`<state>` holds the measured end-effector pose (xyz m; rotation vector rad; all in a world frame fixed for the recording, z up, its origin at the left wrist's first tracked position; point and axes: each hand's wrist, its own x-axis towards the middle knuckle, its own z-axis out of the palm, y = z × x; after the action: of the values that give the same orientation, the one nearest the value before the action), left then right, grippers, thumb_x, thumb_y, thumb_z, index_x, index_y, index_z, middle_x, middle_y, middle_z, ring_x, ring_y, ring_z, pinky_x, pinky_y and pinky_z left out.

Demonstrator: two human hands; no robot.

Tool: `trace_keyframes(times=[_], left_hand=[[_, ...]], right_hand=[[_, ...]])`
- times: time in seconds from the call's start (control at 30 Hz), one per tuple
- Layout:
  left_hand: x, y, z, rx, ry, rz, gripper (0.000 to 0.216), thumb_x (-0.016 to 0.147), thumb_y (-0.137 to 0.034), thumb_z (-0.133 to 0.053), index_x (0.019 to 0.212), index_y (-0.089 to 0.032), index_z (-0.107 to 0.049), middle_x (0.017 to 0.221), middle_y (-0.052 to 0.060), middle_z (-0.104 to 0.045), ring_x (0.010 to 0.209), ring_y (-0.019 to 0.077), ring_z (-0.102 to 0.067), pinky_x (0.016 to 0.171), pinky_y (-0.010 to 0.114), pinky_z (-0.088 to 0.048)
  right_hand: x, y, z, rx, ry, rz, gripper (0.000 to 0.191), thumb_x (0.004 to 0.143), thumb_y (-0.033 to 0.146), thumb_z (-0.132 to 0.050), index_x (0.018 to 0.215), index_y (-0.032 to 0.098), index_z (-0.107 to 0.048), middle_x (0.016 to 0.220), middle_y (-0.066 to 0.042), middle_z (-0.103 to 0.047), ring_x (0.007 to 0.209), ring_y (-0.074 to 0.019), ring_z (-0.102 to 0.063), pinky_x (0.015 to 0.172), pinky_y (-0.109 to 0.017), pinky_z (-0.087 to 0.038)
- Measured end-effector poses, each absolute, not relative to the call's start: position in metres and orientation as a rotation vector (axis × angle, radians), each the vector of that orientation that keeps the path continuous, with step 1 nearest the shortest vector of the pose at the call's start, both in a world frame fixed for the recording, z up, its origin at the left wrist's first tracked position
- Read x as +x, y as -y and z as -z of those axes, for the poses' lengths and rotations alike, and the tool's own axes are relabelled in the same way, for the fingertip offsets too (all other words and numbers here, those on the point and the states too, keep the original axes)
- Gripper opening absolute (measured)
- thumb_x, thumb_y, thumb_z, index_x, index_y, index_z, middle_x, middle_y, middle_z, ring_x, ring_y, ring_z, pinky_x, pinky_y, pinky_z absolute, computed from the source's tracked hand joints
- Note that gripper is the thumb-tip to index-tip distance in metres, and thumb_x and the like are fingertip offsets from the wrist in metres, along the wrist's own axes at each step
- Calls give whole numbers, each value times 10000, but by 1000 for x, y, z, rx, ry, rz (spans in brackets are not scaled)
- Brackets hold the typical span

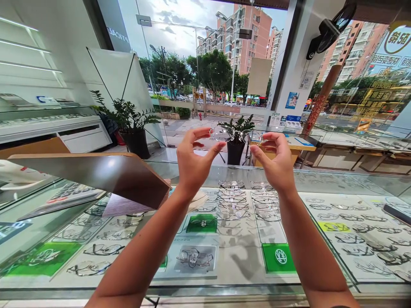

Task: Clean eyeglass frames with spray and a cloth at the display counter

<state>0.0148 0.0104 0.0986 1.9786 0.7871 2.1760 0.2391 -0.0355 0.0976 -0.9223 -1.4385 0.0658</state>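
Note:
Both my arms reach forward over a glass display case, with a pair of clear-framed eyeglasses [222, 133] raised between the hands. At the left side of the frame, my left hand [196, 156] pinches the glasses between thumb and fingers. My right hand [275, 159] grips the right side the same way. The lenses are see-through, and a potted plant [235, 147] shows behind them. Below, rows of eyeglasses [231, 199] lie inside the display case [234, 278].
A brown-backed tabletop mirror [125, 177] leans at the left on the glass, beside a calculator-like keypad [75, 192]. A dark phone-like object [396, 214] is at the right edge. Beyond stand a larger potted plant [135, 137], glass doors and a wall fan [330, 32].

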Motion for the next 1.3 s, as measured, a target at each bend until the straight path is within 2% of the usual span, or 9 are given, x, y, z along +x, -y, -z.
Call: trace_keyframes(times=[0.2, 0.47, 0.97, 1.13, 1.3], left_hand=[[12, -14, -99, 2002, -758, -2125, 525, 821, -595, -895, 1129, -241, -661, 1059, 60, -778, 1044, 229, -747, 846, 363, -533], [7, -18, -99, 2079, -732, -2140, 516, 817, -615, -890, 1117, -255, -674, 1053, 31, -758, 1027, 219, -729, 849, 371, -505], [10, -14, -96, 2121, -787, -2281, 507, 810, -594, -906, 1110, -247, -690, 1022, 25, -755, 996, 209, -717, 824, 360, -501], [10, -16, -96, 2131, -785, -2305, 523, 810, -621, -895, 1121, -254, -689, 1021, 22, -749, 988, 212, -713, 816, 366, -505], [10, -17, -95, 2128, -775, -2307, 530, 803, -603, -908, 1133, -248, -693, 1048, 29, -751, 998, 213, -713, 820, 367, -504]], right_hand=[[240, 37, -101, -839, 1477, -158, 431, 914, 546, -812, 1158, 281, -576, 1134, -63, -725, 1110, -258, -690, 1064, -492, -504], [245, 40, -105, -845, 1517, -131, 411, 897, 526, -818, 1136, 296, -577, 1094, -35, -707, 1101, -247, -673, 1094, -480, -478], [246, 38, -103, -867, 1507, -152, 377, 922, 468, -814, 1181, 275, -618, 1211, -71, -763, 1182, -262, -693, 1111, -500, -486], [247, 35, -101, -840, 1512, -173, 384, 926, 486, -809, 1195, 291, -618, 1243, -69, -736, 1210, -261, -685, 1144, -514, -489], [247, 33, -100, -865, 1502, -135, 392, 923, 504, -808, 1208, 306, -627, 1247, -58, -708, 1195, -265, -675, 1103, -511, -511]])
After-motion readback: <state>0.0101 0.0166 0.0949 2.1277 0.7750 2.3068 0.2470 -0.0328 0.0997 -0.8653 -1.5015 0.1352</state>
